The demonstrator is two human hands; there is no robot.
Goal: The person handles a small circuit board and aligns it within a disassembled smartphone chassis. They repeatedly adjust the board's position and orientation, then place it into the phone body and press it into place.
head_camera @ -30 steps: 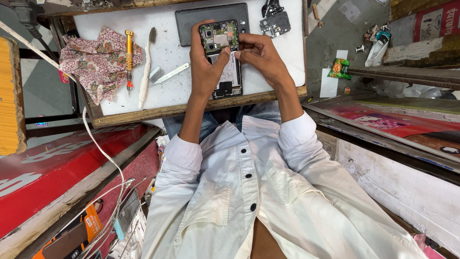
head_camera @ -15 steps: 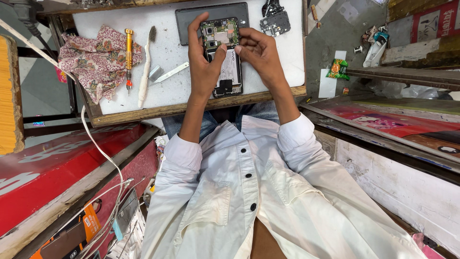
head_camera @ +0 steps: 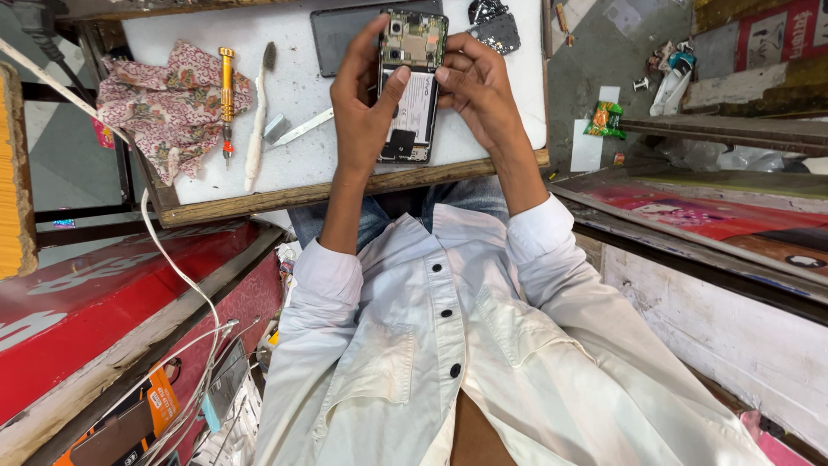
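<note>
The white-topped bench (head_camera: 302, 164) with a wooden front edge carries everything. At its twelve o'clock edge lies a flat dark grey rectangular panel (head_camera: 341, 39); at nine o'clock sit a pink floral cloth (head_camera: 164, 108), a white-handled brush (head_camera: 257, 121) and a yellow-handled screwdriver (head_camera: 226, 99). The opened black phone with its bare circuit board and white battery (head_camera: 412, 86) is held up near the middle. The left hand (head_camera: 362, 112) grips its left edge, thumb on the battery; the right hand (head_camera: 479, 91) clasps the right edge. Probably best to support both edges evenly and press lightly, keeping fingers off the exposed board.
</note>
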